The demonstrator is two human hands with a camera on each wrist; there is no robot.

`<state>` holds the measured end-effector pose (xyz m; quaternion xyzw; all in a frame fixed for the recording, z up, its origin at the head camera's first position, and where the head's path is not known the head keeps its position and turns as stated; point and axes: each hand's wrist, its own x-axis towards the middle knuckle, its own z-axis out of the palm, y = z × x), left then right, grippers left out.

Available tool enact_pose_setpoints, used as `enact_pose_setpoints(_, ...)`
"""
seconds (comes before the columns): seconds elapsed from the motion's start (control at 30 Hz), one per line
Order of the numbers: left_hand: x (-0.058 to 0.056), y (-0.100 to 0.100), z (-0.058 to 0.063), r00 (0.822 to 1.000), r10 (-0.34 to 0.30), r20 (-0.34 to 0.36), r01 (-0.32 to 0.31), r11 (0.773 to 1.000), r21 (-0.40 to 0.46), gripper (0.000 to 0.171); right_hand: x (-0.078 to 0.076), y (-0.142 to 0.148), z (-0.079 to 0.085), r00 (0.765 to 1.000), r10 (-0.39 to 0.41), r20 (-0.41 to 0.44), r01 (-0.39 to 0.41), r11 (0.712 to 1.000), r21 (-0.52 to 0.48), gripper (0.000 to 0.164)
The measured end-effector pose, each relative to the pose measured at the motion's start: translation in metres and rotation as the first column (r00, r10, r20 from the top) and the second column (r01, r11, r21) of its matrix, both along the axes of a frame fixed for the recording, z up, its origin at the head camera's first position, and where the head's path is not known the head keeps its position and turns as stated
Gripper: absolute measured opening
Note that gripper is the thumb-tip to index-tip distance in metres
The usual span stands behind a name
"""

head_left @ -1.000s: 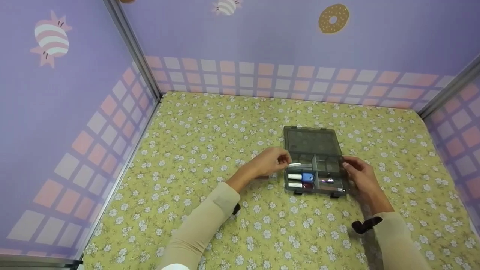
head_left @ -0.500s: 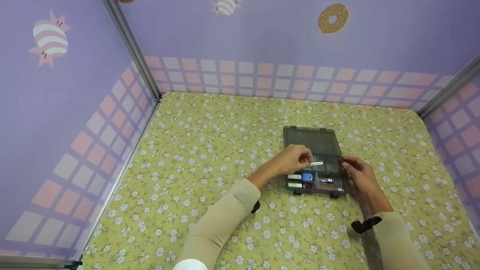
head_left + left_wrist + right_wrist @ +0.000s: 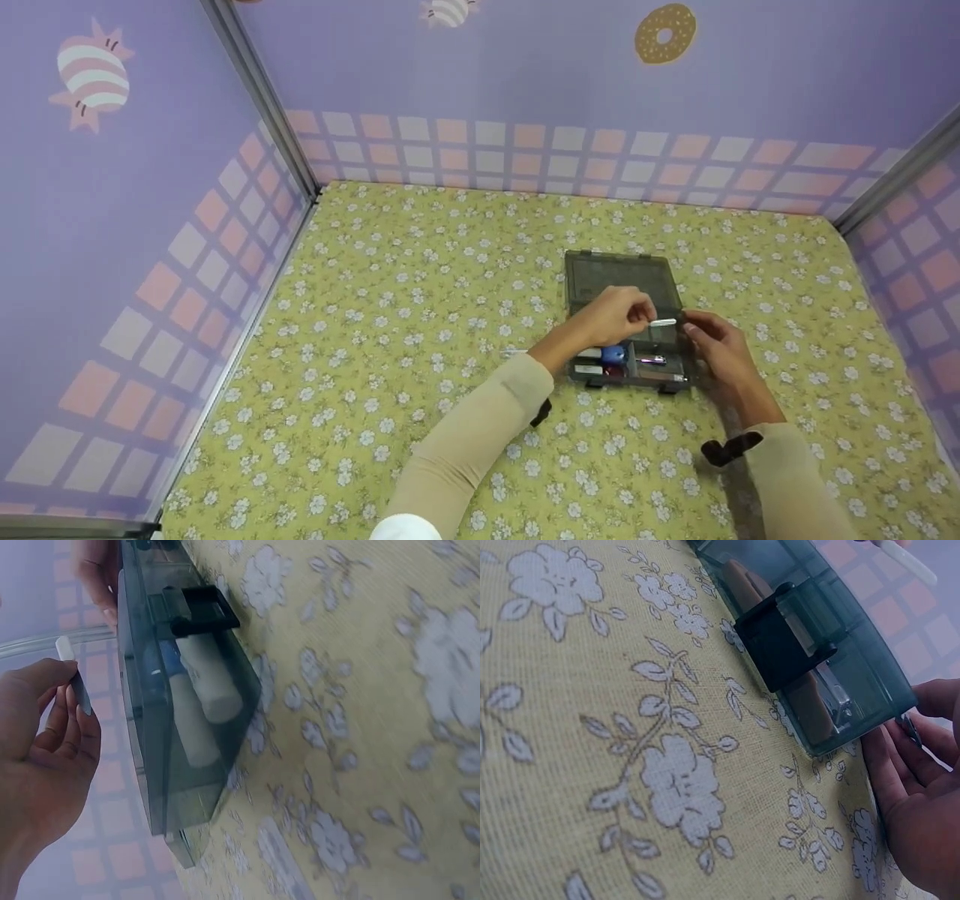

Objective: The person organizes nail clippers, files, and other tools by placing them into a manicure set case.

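A smoky-grey divided box (image 3: 628, 384) lies with its lid (image 3: 619, 274) folded back. My left hand (image 3: 616, 313) is above its rear compartments, pinching what looks like a nail file (image 3: 66, 649), white-handled with a flat grey pointed end. The box's right side is gripped by my right hand (image 3: 721, 351) at the hinge end. In the front left compartments lie a blue nail polish bottle (image 3: 613, 355) and a dark red one (image 3: 613, 370), both with white caps. A shiny nail clipper (image 3: 652, 361) and a brownish strip (image 3: 657, 376) lie in the front right ones.
A thin clear strip (image 3: 513, 351) lies on the flowered cloth (image 3: 390, 315), left of the box and partly behind my left forearm. Purple panels with metal posts (image 3: 262, 97) enclose the table at the back and sides.
My left hand has moved right across the box with the nail file, from its left edge toward the right rear compartment. The clear strip has come into view. My right hand stays put.
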<state>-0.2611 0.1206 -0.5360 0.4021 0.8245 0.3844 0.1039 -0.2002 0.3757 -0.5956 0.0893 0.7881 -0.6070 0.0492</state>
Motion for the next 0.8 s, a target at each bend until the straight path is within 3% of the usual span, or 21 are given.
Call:
enact_pose_setpoints(0.27, -0.002, 0.019, -0.006, 1.0, 0.001, 0.01, -0.001, 1.0, -0.03, 0.01, 0.001, 0.0, -0.001, 0.999, 0.007, -0.034, -0.005, 0.998, 0.055, 0.051)
enact_pose_setpoints(0.53, 0.003, 0.025, -0.014, 0.999, -0.011, 0.043, 0.014, 0.998, -0.066, 0.014, 0.001, -0.001, -0.001, 0.999, 0.002, -0.049, 0.001, 0.999, 0.047, 0.049)
enact_pose_setpoints(0.8, 0.004, 0.031, -0.018, 0.999, -0.019, 0.028, 0.021, 0.997, -0.081, 0.016, 0.0, -0.002, 0.002, 0.999, 0.001, -0.039, -0.001, 1.0, 0.008, 0.047)
